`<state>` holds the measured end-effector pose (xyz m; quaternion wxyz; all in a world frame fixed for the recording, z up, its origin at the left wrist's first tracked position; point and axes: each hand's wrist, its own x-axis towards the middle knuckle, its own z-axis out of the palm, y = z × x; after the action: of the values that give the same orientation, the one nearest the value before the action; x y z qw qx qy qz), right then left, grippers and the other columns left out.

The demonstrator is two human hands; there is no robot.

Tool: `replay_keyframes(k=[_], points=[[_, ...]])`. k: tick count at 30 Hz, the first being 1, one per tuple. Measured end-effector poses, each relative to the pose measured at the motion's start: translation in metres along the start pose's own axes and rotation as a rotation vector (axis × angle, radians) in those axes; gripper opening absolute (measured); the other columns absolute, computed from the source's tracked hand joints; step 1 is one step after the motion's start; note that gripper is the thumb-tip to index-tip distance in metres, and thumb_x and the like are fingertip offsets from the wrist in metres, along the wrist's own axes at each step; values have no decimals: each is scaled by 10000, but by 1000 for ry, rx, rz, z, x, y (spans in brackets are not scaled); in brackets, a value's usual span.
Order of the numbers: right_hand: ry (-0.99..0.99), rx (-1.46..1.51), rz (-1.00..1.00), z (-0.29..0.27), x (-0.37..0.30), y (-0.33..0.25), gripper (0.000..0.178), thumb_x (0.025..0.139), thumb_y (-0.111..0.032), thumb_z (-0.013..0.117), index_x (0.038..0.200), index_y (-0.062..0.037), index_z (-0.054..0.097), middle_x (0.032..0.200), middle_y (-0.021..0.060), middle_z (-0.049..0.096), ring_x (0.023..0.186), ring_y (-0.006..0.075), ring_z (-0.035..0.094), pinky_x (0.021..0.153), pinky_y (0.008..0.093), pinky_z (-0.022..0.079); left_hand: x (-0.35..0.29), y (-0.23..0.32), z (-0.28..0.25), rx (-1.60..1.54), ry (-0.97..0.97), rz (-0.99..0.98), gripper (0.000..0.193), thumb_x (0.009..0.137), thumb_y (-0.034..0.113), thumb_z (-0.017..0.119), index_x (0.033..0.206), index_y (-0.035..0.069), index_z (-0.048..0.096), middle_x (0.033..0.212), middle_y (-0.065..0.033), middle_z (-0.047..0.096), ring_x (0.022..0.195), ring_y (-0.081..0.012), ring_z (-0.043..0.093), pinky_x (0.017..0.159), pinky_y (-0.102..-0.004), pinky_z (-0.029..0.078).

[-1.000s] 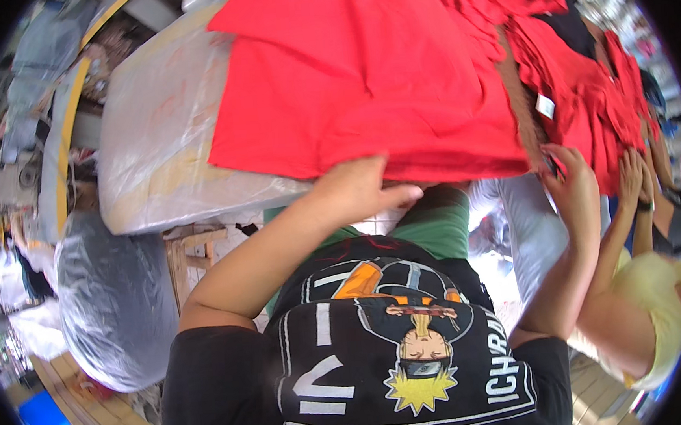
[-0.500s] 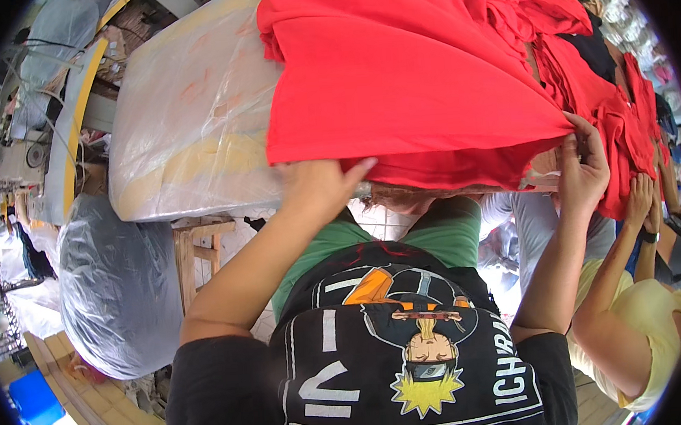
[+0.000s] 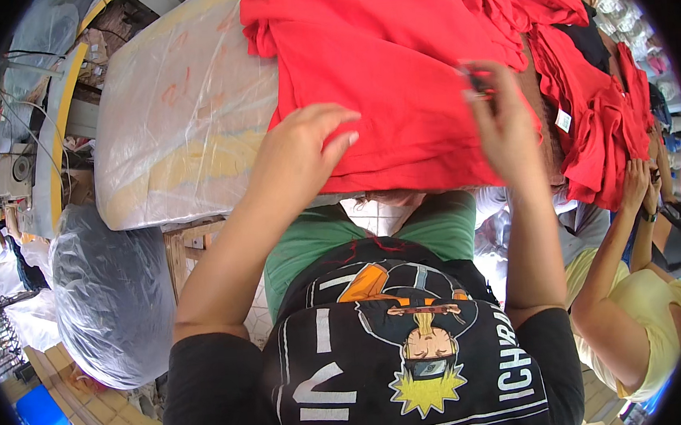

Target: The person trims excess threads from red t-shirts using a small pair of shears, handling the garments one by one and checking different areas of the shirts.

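A red knit garment (image 3: 397,114) lies spread over the table in front of me, its lower edge near the table's front. My left hand (image 3: 304,148) is over the garment's left side, thumb and fingers apart, with nothing in them. Above the right part of the cloth is my right hand (image 3: 505,118), smeared by motion. Between its thumb and fingers is a small dark tool (image 3: 479,83), perhaps thread snips; the blur hides its exact shape.
A plastic-wrapped bundle (image 3: 185,129) sits left of the garment, with a large plastic-wrapped sack (image 3: 110,300) below it. More red garments (image 3: 595,124) lie on the right. A co-worker in a yellow shirt (image 3: 633,334) handles cloth there.
Both hands have let go of the garment's lower edge. My right hand has moved left and up over the cloth, showing the small dark tool. The lower edge now lies on the table.
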<state>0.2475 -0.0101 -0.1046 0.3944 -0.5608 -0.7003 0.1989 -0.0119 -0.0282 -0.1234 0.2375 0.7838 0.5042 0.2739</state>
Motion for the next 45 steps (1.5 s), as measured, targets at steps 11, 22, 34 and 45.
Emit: replay_keyframes(k=[11, 22, 34, 45], points=[[-239, 470, 328, 74, -11, 36, 308, 883, -100, 664, 1162, -18, 564, 837, 4, 580, 725, 62, 532, 644, 227, 464, 11, -34, 67, 22, 216, -82, 284, 778, 231, 743, 1037, 118, 712, 1018, -67, 624, 947, -258, 610, 826, -359, 494], [-293, 537, 325, 70, -9, 33, 295, 901, -83, 643, 1164, 14, 549, 865, 7, 578, 711, 54, 533, 620, 207, 458, 17, -38, 66, 54, 296, -58, 161, 855, 190, 685, 937, 51, 691, 903, -63, 663, 850, -208, 648, 739, -304, 498], [-289, 299, -34, 77, -13, 20, 253, 849, -36, 670, 1098, -31, 621, 963, 61, 579, 806, 151, 589, 727, 258, 489, 3, -44, 46, -1039, 301, -535, 201, 970, 256, 572, 1051, 72, 589, 997, -43, 673, 984, -141, 646, 837, -259, 473], [-407, 191, -109, 90, -8, 4, 214, 820, -3, 651, 1032, -31, 644, 969, 124, 603, 873, 283, 635, 773, 350, 512, 5, -41, 45, -1097, 308, -556, 211, 966, 261, 578, 1042, 64, 595, 980, -49, 679, 972, -142, 645, 859, -277, 473]])
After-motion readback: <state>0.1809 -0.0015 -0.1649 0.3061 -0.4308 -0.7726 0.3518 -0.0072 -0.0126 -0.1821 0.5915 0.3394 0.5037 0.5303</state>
